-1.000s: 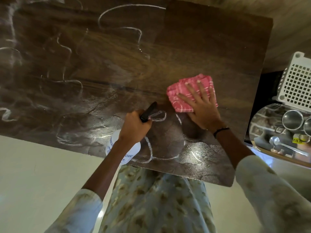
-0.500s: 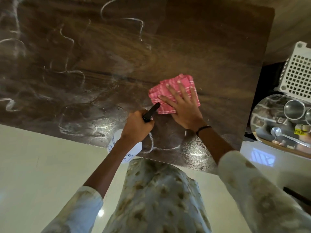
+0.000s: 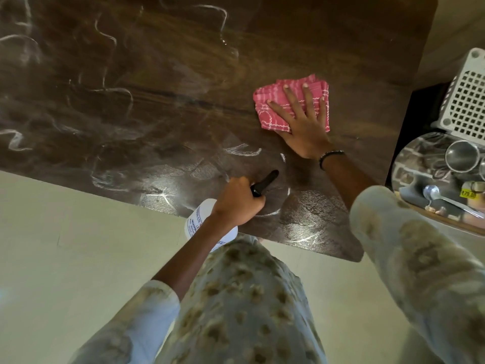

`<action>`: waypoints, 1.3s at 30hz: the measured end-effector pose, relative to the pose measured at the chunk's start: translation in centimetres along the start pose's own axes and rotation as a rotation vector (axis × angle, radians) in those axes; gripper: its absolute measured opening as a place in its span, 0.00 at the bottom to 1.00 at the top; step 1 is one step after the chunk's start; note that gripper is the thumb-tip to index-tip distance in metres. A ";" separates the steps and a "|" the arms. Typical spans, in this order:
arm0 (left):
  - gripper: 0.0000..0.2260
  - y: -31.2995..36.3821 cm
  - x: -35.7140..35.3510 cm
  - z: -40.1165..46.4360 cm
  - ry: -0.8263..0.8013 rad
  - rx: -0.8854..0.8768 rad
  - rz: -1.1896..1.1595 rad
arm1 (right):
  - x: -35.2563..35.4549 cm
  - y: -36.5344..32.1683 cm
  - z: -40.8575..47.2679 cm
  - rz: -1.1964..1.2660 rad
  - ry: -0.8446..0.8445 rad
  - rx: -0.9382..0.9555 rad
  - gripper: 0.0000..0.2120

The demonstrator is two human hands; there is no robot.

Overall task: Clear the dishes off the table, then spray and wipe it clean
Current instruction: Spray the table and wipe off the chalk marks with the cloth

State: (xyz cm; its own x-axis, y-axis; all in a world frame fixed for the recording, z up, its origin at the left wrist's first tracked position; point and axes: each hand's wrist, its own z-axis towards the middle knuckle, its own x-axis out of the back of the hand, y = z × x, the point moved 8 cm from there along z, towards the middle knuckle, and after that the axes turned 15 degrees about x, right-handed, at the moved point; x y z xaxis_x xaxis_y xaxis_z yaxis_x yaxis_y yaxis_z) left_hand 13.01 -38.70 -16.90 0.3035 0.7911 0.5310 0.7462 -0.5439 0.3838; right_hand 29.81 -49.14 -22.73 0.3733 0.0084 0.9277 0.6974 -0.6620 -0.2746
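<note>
The dark wooden table [image 3: 354,48] is streaked with white foamy squiggles and wet smears across its left and near parts. My right hand [image 3: 301,122] lies flat with spread fingers on a folded pink checked cloth [image 3: 267,101], pressing it onto the tabletop at the right. My left hand [image 3: 236,200] grips a white spray bottle [image 3: 196,222] by its neck at the table's near edge; the black nozzle [image 3: 265,182] points toward the cloth.
To the right, beside the table, stands a round steel tray [image 3: 409,164] holding steel cups [image 3: 460,160] and a spoon [image 3: 446,198]. A white perforated basket [image 3: 467,98] sits behind it. Pale floor [image 3: 78,245] lies below the table's near edge.
My right hand slid the pink cloth left toward the spray nozzle, then back to the right and farther up the table. The left hand kept holding the bottle in place.
</note>
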 end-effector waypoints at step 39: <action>0.12 -5.6 2.2 -2.9 0.149 0.075 -0.167 | -1.9 -3.8 -4.7 -0.024 0.107 -0.085 0.31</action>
State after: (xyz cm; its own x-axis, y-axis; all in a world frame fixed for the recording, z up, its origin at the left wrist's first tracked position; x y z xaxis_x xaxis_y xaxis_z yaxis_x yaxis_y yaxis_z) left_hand 7.76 -34.68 -15.69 0.0855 0.8152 0.5729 0.8222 -0.3825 0.4215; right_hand 23.60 -50.14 -22.27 0.2867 -0.0521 0.9566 0.6492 -0.7237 -0.2339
